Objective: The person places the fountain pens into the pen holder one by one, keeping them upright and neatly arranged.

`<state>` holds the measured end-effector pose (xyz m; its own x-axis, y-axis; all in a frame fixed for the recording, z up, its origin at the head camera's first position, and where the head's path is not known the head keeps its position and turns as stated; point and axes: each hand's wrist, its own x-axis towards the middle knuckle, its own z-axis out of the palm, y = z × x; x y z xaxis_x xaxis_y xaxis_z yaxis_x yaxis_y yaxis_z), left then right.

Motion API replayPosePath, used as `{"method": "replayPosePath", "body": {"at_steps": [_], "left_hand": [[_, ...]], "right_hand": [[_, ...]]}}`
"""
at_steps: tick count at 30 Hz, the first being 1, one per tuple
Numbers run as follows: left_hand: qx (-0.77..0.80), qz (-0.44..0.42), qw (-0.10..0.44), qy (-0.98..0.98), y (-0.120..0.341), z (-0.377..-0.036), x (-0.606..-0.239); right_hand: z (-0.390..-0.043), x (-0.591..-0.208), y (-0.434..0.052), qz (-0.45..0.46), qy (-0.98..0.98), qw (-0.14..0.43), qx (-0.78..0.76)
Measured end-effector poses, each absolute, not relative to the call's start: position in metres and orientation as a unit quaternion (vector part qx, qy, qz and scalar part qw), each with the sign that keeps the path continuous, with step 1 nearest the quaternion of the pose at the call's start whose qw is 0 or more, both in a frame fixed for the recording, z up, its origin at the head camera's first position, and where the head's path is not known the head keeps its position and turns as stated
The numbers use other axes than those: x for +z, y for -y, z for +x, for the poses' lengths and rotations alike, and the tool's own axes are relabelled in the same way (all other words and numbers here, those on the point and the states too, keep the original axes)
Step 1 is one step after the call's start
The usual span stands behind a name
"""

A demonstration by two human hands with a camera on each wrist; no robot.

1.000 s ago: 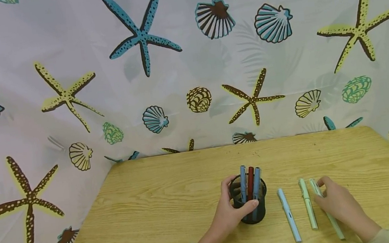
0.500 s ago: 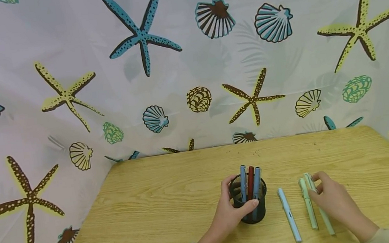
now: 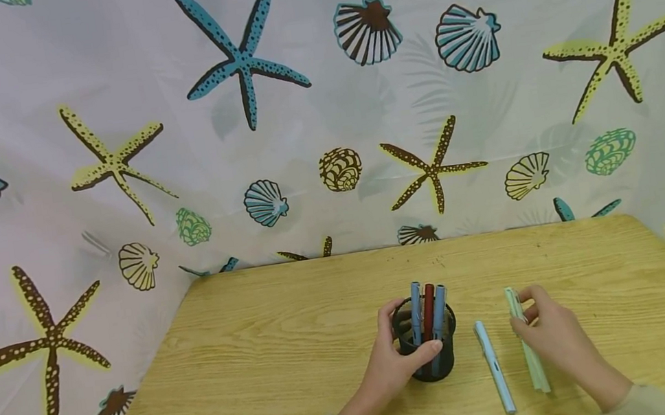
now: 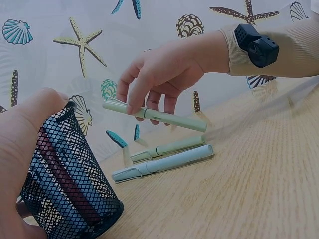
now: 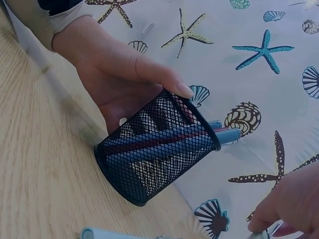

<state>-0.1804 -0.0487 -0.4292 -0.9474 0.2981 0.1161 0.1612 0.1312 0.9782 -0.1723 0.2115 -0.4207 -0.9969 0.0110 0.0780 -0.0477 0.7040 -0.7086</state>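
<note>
My left hand (image 3: 389, 363) grips a black mesh pen cup (image 3: 447, 361), thumb in front and fingers round the far side. Two blue pens and a dark red pen (image 3: 429, 303) stand in the cup. My right hand (image 3: 562, 331) pinches a light green pen (image 4: 174, 120) near its clip end, and the left wrist view shows it raised above the table. Below it lies a second light green pen (image 4: 182, 145), which the held pen overlaps in the head view. A light blue pen (image 3: 494, 367) lies between the cup and the green pens.
The wooden table (image 3: 275, 353) runs back to a hanging cloth (image 3: 308, 107) printed with starfish and shells. The same cloth encloses the left and right sides. A small black device (image 4: 256, 45) is strapped at the right wrist.
My right hand has lifted the outer green pen and brought it leftward until it overlaps the other green pen in the head view. The left hand and the cup stay put.
</note>
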Motion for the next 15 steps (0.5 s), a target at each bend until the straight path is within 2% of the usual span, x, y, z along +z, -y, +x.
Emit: {"method": "replayPosePath", "body": {"at_steps": [9, 15], "left_hand": [[0.642, 0.15, 0.046, -0.75, 0.048, -0.197, -0.462], [0.641, 0.151, 0.052, -0.751, 0.049, -0.188, -0.444]], "right_hand": [[-0.176, -0.415, -0.198, 0.016, 0.912, 0.058, 0.406], [-0.175, -0.41, -0.189, 0.015, 0.904, 0.066, 0.422]]}}
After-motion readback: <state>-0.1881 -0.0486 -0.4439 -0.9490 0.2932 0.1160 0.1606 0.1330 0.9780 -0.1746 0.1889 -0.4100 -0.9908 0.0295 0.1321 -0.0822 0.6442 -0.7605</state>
